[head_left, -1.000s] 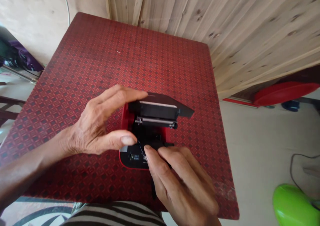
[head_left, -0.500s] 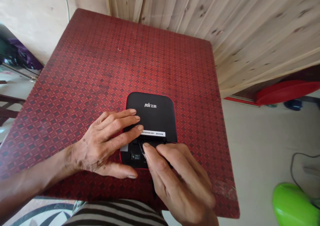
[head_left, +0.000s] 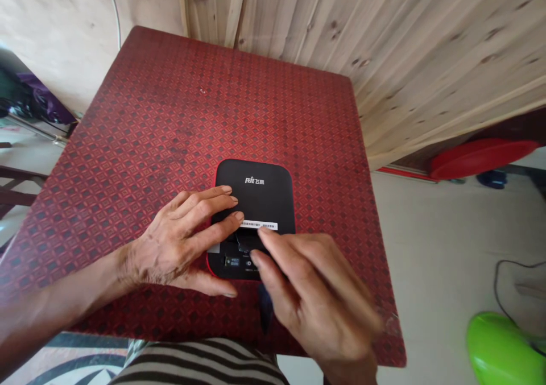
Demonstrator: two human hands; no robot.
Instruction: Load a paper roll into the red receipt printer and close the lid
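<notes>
Red tabletop [head_left: 205, 123] spreads beneath the black device [head_left: 253, 210], whose lid [head_left: 267, 194] has swung down, covering its interior, your left hand [head_left: 181, 245] splayed loosely across its left side, your right hand [head_left: 313, 294] at its near-right corner, grip unclear.

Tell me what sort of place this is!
Probably an indoor room, maybe in a home or small shop: there's a red diamond-patterned table, a pale knotty wooden plank wall and a black red-edged boxy device.
</notes>
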